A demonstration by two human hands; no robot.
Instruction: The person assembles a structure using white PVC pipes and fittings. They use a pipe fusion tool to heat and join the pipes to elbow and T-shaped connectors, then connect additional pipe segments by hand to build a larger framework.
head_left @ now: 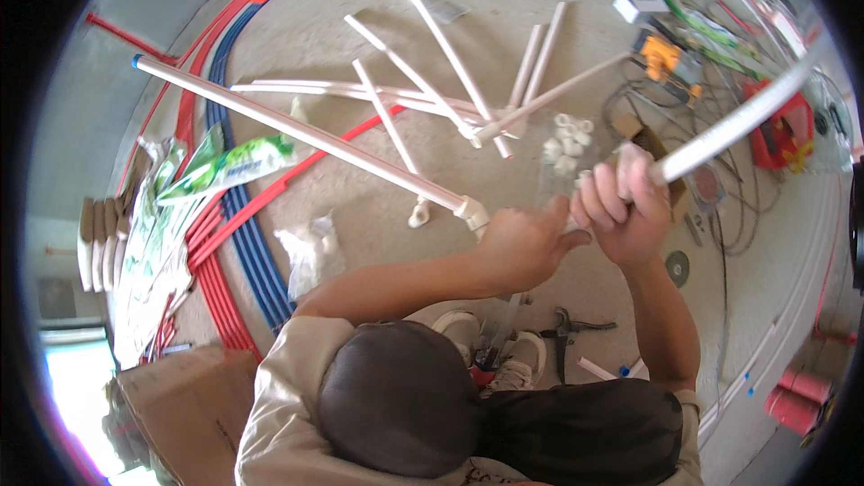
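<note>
A long white pipe (751, 123) rises to the upper right, and my right hand (627, 202) is wrapped around it. My left hand (525, 250) is closed just beside the right one, around the lower part of what looks like the same pipe. Against the left fist sits a white elbow fitting (472, 213). A second long white pipe (297, 128) runs from that fitting to the far left and has a blue end. My fingers hide the stretch between the elbow and the right hand's pipe.
Several white pipes (441, 40) lie on the floor ahead, with a bag of white fittings (567, 139) near them. A yellow power tool (661, 58), cables and a red toolbox (778, 126) are at right. A pipe cutter (567, 328) lies by my shoes. Blue pipes (256, 265) run along the left.
</note>
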